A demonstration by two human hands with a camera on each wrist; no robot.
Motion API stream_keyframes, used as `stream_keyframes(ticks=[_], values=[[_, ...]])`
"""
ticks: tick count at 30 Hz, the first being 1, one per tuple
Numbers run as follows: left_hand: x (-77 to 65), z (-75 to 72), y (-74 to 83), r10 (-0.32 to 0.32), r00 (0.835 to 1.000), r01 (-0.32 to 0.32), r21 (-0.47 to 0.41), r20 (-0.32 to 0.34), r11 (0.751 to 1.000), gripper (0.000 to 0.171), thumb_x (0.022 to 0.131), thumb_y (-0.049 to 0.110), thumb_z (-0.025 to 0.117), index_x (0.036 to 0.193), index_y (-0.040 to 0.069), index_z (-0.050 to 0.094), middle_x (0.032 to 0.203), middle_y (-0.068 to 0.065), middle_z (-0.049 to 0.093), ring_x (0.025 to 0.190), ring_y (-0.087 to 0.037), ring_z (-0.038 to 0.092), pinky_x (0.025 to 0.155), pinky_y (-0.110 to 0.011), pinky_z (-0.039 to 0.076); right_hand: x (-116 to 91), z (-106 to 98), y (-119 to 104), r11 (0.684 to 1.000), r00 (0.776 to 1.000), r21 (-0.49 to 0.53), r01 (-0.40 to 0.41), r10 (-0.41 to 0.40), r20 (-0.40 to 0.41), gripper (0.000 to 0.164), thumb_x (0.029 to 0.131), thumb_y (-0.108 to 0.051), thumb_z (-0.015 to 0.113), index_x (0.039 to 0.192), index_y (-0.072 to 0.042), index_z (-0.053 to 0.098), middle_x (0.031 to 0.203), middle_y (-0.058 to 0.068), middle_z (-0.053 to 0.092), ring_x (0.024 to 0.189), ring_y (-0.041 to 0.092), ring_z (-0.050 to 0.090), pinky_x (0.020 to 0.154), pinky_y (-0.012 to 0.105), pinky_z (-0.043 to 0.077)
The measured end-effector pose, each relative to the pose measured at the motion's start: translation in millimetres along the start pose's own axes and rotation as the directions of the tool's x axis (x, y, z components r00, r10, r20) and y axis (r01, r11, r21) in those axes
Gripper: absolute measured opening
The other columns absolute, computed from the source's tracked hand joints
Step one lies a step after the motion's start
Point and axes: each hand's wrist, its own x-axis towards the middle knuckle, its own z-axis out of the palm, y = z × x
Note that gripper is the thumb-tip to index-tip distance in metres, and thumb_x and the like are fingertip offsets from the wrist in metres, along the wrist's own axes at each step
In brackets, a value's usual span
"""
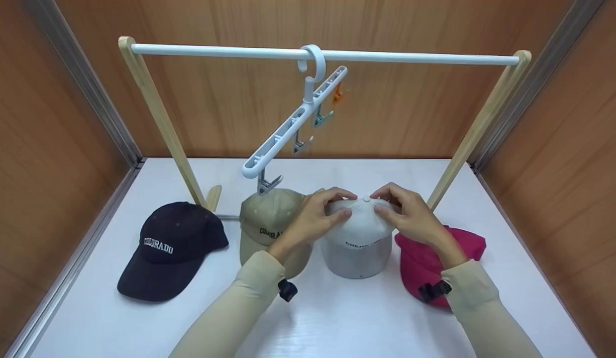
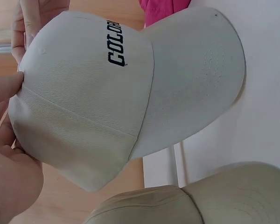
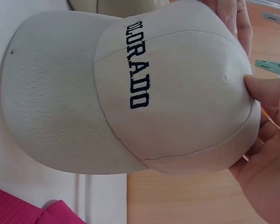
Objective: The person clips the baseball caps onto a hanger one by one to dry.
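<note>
Head view: white cap (image 1: 359,228) sat right of center, crown up, brim toward the bottom of the frame, dark lettering across the front. Left hand (image 1: 313,215) pinched the crown's left side near the top, thumb on the front, fingers bent over behind; gap between thumb and fingers small, taken up by fabric. Right hand (image 1: 410,213) did the same on the crown's right side, thumb in front, fingers behind. Both wrist views showed the crown between thumb and fingers; couldn't tell if the brim touched the white table (image 1: 333,328). Olive cap (image 1: 270,211) was just left of it, partly behind the left hand; magenta cap (image 1: 467,241) at right, partly under the right forearm; black cap (image 1: 176,243) with white lettering at lower left, well apart. White hanger (image 1: 283,136) hung from the white rod (image 1: 213,51) at upper center, slanted, with gray clip (image 1: 268,186) at its near end and orange clip (image 1: 337,94) near its far end.
</note>
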Motion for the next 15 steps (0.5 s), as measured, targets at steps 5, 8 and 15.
stream_keyframes(ticks=[5, 8, 15], values=[[0.3, -2.3, 2.1, 0.007, 1.0, -0.007, 0.014, -0.001, 1.0, 0.029, 0.092, 0.03, 0.069, 0.121, 0.032, 0.065, 0.112, 0.013, 0.062, 0.101, -0.011, 0.056, 0.091, -0.033, 0.05, -0.4, -0.5, -1.0, 1.0, 1.0, -0.01, 0.017, -0.017, -0.019, 0.03, 0.093, -0.028, 0.067, 0.12, -0.016, 0.061, 0.108, -0.007, 0.065, 0.09, 0.017, 0.062, 0.084, 0.029, 0.055], [0.8, -3.5, 2.9, 0.024, 1.0, -0.024, 0.018, 0.005, 1.0, 0.03, 0.092, 0.03, 0.069, 0.121, 0.03, 0.065, 0.113, 0.012, 0.062, 0.1, -0.012, 0.056, 0.091, -0.032, 0.05, -0.8, -0.8, -1.6, 1.0, 0.999, -0.019, 0.025, -0.025, -0.029, 0.03, 0.093, -0.029, 0.068, 0.12, -0.017, 0.062, 0.108, -0.008, 0.065, 0.092, 0.015, 0.064, 0.087, 0.028, 0.054], [4.9, -4.7, 4.3, 0.086, 0.996, -0.086, 0.025, 0.008, 0.996, 0.027, 0.094, 0.029, 0.067, 0.121, 0.028, 0.066, 0.114, 0.016, 0.065, 0.097, -0.012, 0.055, 0.088, -0.031, 0.05, -0.3, -4.6, -3.2, 0.997, 0.998, -0.048, 0.052, -0.054, -0.042, 0.025, 0.092, -0.025, 0.069, 0.116, -0.026, 0.063, 0.108, -0.009, 0.066, 0.095, 0.012, 0.065, 0.087, 0.03, 0.054]])
